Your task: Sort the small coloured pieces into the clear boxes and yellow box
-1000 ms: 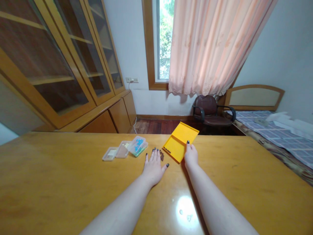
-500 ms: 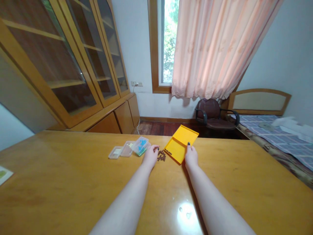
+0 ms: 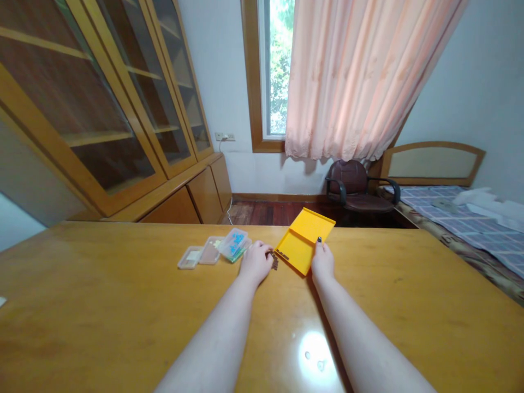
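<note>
Near the tabletop's (image 3: 123, 295) far edge, clear boxes (image 3: 210, 252) are lying; the left hand (image 3: 256, 263) is curling at brown pieces (image 3: 275, 263), its grip impossible to tell; a yellow tray (image 3: 297, 248) is angling toward that edge, the right hand (image 3: 323, 265) clasping its right side.

- Bench (image 3: 123, 327): smooth varnished wood, glossy enough to throw a white glare up at me.
- Tray (image 3: 298, 251): yellow plastic by the look of it, smooth, closer to matt than shiny.
- Boxes (image 3: 210, 252): thin clear plastic, slick and see-through.
- Bits (image 3: 275, 264): brown, but too small from here to tell what they're made of.
- Cabinet (image 3: 180, 168): honey-coloured wood with a soft sheen, fronted in smooth glass.
- Curtain (image 3: 360, 76): thin pink cloth, softly creased, letting light through.
- Chair (image 3: 350, 173): maroon, leather-looking, with a dull shine.
- Floor (image 3: 272, 212): dark polished wood.
- Sheet (image 3: 487, 232): checked cloth, matt.
</note>
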Motion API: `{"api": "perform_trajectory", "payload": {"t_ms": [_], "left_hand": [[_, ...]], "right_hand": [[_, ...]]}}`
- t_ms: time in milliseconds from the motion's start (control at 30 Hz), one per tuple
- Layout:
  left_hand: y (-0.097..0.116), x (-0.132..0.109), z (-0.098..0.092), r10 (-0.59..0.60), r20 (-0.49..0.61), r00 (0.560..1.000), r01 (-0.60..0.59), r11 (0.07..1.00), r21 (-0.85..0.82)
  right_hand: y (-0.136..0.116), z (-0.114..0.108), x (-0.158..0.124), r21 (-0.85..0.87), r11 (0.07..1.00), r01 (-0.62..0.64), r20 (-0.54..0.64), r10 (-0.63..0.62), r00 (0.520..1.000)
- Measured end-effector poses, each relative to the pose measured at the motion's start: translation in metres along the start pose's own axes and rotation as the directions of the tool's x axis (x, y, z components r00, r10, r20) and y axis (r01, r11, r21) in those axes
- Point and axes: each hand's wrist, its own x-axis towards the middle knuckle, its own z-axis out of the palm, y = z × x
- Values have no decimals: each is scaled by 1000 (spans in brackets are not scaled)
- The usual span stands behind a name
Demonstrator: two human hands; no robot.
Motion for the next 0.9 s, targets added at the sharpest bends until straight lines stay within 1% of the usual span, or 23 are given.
{"api": "perform_trajectory", "payload": {"t_ms": [67,233,467,900], "left_hand": [[-2,0,1,-18,-4,1000,18,1000,4],[-9,3,5,-23,32,999,23,1000,-7],[-8,5,8,-21,63,998,19,1000,18],[-10,9,14,-65,75,995,59,995,77]], "right_hand": [[3,0,2,30,999,-11,4,11,1000],[5,1,3,21,1000,-11,0,11,1000],[1,-1,-1,-31,999,11,-13,-12,1000],[-1,0,-1,10,1000,-12,-8,12,1000]]}}
